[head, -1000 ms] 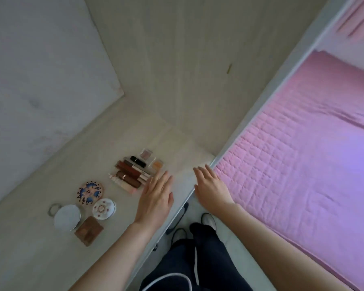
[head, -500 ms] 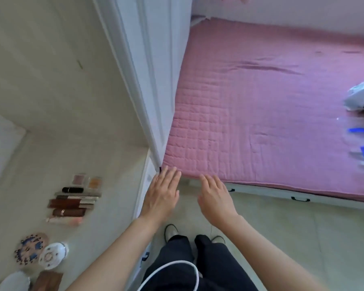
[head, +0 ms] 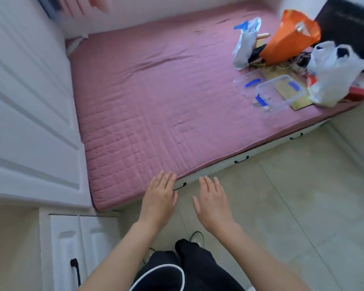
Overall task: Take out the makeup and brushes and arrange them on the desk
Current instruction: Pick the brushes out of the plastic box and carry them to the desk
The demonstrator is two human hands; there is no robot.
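Note:
My left hand (head: 159, 199) and my right hand (head: 212, 203) are held out flat, palms down, fingers apart, with nothing in them. They hover over the near corner of a bed with a pink quilted cover (head: 156, 101). A clear plastic box (head: 282, 92) with blue clips lies open on the bed's far right, its lid (head: 247, 84) beside it. The makeup laid out on the desk is out of view; only the desk's corner (head: 11, 238) shows at the lower left.
An orange bag (head: 290, 36), a white plastic bag (head: 332, 74) and a white-and-blue bag (head: 245, 42) crowd the bed's far right corner. White cabinet doors (head: 29, 112) stand on the left, a drawer front with a black handle (head: 76, 269) below. Beige tiled floor (head: 292, 206) lies to the right.
My view has swung right, from the desk with the makeup row to the bed. Both hands left the desk edge and stay flat and empty. The bags and clear box came into view.

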